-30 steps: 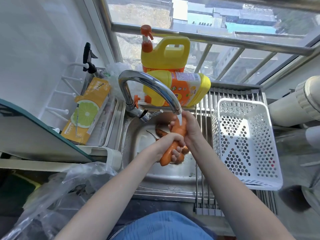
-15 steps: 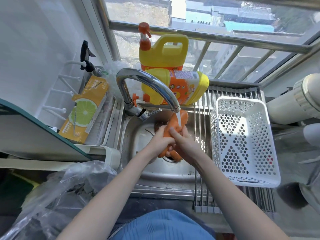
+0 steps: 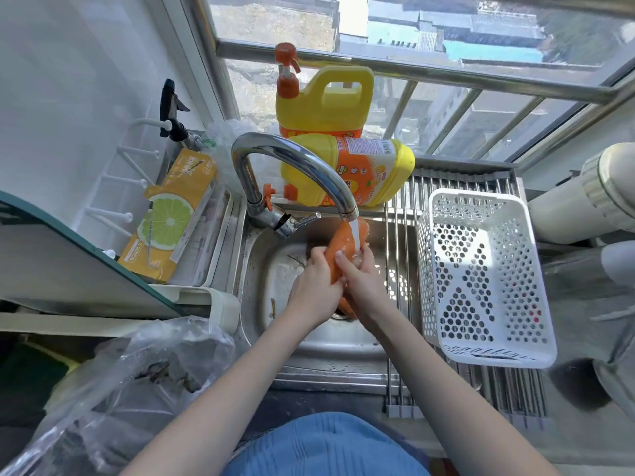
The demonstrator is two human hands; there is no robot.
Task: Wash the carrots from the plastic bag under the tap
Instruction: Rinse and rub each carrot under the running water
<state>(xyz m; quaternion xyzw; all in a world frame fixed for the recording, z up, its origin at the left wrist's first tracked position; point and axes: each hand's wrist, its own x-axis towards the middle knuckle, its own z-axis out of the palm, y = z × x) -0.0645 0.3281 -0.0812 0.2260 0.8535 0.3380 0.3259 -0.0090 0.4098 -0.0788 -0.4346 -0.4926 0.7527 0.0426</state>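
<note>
An orange carrot (image 3: 343, 247) is held up in the steel sink (image 3: 268, 269), its thick end under the stream from the curved chrome tap (image 3: 295, 163). My left hand (image 3: 314, 286) grips the carrot's lower part from the left. My right hand (image 3: 360, 283) wraps it from the right, thumb across the front. The carrot's lower tip shows below my hands, near the drain. A clear plastic bag (image 3: 137, 383) lies crumpled on the counter at the lower left; its contents are dark and unclear.
A white perforated basket (image 3: 481, 276) sits on a roll-up metal rack (image 3: 398, 235) right of the sink. Two yellow detergent jugs (image 3: 347, 163) stand and lie behind the tap. A lime-print box (image 3: 171, 214) rests in a tray on the left.
My right hand slid from the carrot's top end down toward its middle. The carrot's thick end now sits directly under the running water.
</note>
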